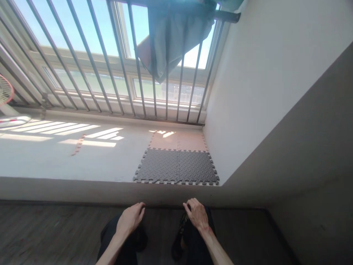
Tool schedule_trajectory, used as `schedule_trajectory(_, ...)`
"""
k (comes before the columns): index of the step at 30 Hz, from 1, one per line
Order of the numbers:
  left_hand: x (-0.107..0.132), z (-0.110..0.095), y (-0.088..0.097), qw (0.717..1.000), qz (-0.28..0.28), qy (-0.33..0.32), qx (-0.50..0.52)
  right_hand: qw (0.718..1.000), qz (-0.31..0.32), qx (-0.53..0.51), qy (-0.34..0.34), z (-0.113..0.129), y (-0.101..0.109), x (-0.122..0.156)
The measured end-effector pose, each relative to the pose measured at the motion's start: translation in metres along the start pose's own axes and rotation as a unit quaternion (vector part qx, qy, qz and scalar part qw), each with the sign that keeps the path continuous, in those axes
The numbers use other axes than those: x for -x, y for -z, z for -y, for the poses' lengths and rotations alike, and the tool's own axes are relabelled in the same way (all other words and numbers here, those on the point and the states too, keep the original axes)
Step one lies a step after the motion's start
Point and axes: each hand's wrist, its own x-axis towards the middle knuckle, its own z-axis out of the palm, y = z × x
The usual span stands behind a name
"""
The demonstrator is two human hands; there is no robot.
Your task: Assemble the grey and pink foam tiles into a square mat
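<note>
My left hand (131, 218) hangs above my left knee, its fingers loosely bent and the thumb apart, holding nothing. Over the other knee, my right hand (196, 213) is also loosely bent with its thumb held away and nothing in it. In front of both hands, on the raised ledge, lie dark grey foam floor tiles (158, 165) with jigsaw edges. Behind these, pink foam tiles (190, 141) join them and reach toward the railing. Neither hand touches the tiles.
A loose pink toothed strip (79, 144) lies on the white ledge (110, 165). Metal railing bars (74, 55) stand before the window, with grey cloth (171, 44) hanging there. A racket (5, 89) is at the far left. A white wall (248, 66) bounds the right.
</note>
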Motion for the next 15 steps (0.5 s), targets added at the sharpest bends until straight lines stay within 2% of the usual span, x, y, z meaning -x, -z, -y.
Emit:
schedule_trajectory(3,-0.003,0.001,-0.003,1.0,-0.004,-0.015,-0.004,1.0,-0.027,0.013,0.007,0.0,0.001,-0.001)
schedule_trajectory(9,-0.008,0.001,-0.006,0.999,-0.017,-0.039,-0.012,0.988,-0.129,0.081,0.026,-0.01,-0.002,-0.001)
schedule_trajectory(15,-0.007,-0.006,-0.003,0.999,-0.012,-0.036,-0.018,0.989,-0.133,0.051,0.028,-0.02,-0.011,0.002)
